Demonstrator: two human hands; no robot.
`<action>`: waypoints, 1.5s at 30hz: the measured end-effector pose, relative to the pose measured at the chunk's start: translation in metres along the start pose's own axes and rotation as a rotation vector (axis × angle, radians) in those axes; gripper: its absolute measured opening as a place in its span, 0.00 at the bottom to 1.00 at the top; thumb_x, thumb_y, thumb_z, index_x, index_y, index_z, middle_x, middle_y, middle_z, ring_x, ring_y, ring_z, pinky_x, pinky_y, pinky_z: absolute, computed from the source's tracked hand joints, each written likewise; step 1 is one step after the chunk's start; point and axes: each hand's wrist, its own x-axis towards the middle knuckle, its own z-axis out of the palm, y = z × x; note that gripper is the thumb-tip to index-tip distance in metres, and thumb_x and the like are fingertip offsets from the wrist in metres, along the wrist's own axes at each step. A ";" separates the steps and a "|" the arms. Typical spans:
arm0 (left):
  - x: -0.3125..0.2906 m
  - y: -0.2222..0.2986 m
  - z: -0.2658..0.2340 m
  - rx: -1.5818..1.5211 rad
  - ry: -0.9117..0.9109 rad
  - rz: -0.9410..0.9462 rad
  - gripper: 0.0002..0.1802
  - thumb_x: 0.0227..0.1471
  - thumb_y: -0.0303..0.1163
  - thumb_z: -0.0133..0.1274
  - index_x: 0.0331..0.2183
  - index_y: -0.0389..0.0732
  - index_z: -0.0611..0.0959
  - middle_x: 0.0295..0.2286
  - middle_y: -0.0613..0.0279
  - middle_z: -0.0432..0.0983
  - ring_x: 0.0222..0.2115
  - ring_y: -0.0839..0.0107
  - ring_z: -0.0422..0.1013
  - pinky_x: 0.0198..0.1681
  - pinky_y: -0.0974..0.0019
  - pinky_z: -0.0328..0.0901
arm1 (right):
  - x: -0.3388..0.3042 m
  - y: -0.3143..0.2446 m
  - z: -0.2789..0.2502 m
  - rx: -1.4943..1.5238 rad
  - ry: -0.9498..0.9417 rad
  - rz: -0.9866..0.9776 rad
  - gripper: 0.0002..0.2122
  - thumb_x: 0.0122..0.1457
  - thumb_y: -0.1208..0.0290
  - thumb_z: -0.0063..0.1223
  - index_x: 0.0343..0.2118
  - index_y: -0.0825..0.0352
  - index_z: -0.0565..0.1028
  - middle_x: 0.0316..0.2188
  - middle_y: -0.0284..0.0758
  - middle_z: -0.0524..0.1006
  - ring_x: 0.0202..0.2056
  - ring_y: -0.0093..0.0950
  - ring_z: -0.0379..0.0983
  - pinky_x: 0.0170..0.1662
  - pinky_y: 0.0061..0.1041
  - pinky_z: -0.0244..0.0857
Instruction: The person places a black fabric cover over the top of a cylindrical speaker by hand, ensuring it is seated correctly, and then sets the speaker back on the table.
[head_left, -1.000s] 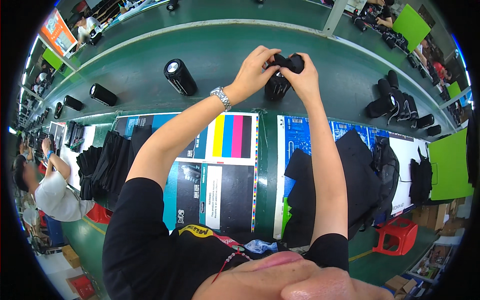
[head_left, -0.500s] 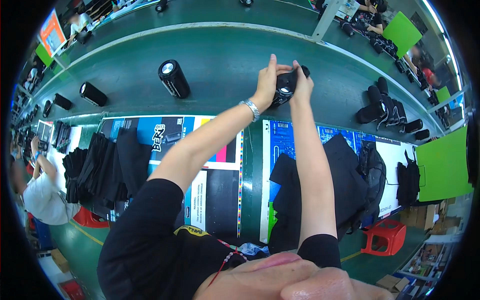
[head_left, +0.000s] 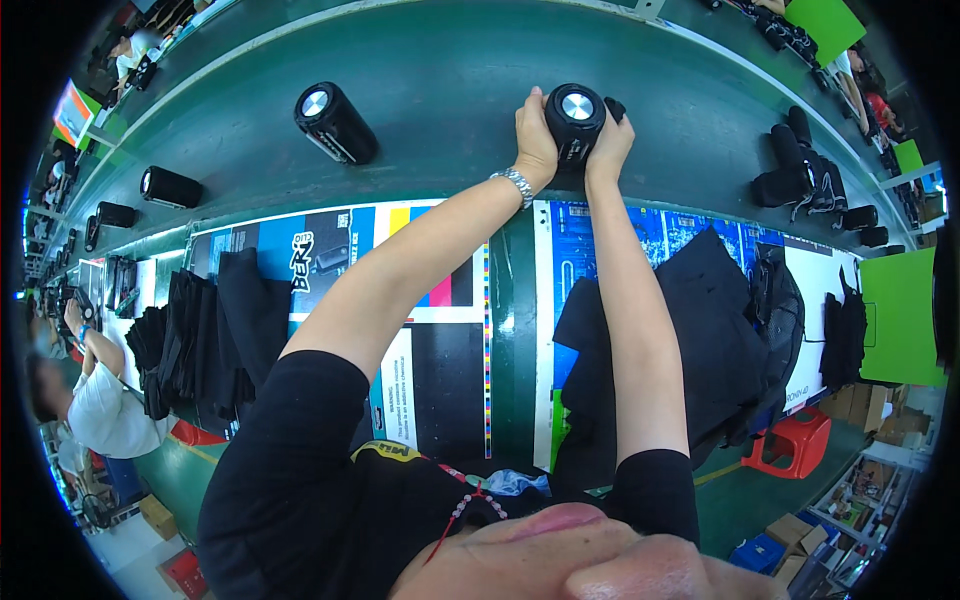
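Speaker [head_left: 575, 145], black and cylindrical with a silver disc [head_left: 578, 106] on its upper end, is between your hands over the far green surface [head_left: 440, 110]; whether its base touches down cannot be told. Your left hand [head_left: 536, 142] wraps one side and your right hand [head_left: 608, 152] the other, fingers curved and pressed to the casing, their tips partly hidden. A small dark piece [head_left: 615, 107] juts out by the right fingers, too unclear to name. The step in hand looks like steadying the speaker with both hands, and the next move seems to call for an even squeeze from both sides so that it cannot slip or tip. A second speaker [head_left: 338, 130] stands to your left, well apart, and a dark cluster [head_left: 800, 170] sits well off to your right; neither crowds your hands. Nearer to you, a printed sheet [head_left: 445, 370] lies below your left forearm and black cloth [head_left: 720, 330] below your right, which a low pull back could drag. Farther left are a black stack [head_left: 195, 330] and a co-worker [head_left: 115, 405].
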 end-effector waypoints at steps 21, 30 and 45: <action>-0.079 0.168 -0.087 0.472 -0.321 0.054 0.32 0.62 0.53 0.35 0.48 0.32 0.74 0.41 0.55 0.76 0.45 0.71 0.70 0.49 0.68 0.60 | -0.111 -0.152 -0.042 0.268 -0.382 0.174 0.34 0.63 0.39 0.24 0.40 0.69 0.75 0.36 0.35 0.76 0.33 0.24 0.70 0.32 0.22 0.63; -0.179 0.213 -0.162 0.285 -0.052 0.012 0.10 0.54 0.29 0.55 0.38 0.35 0.80 0.31 0.68 0.76 0.33 0.82 0.70 0.38 0.78 0.63 | -0.272 -0.155 0.031 0.227 -0.698 0.388 0.22 0.63 0.52 0.44 0.42 0.69 0.76 0.35 0.31 0.77 0.36 0.19 0.70 0.42 0.19 0.62; -0.189 0.226 -0.193 0.354 0.037 0.443 0.05 0.52 0.24 0.56 0.31 0.32 0.80 0.39 0.64 0.74 0.33 0.81 0.71 0.35 0.78 0.66 | -0.313 -0.163 0.030 0.216 -0.710 0.230 0.08 0.58 0.73 0.55 0.36 0.71 0.73 0.32 0.33 0.75 0.35 0.20 0.72 0.38 0.20 0.65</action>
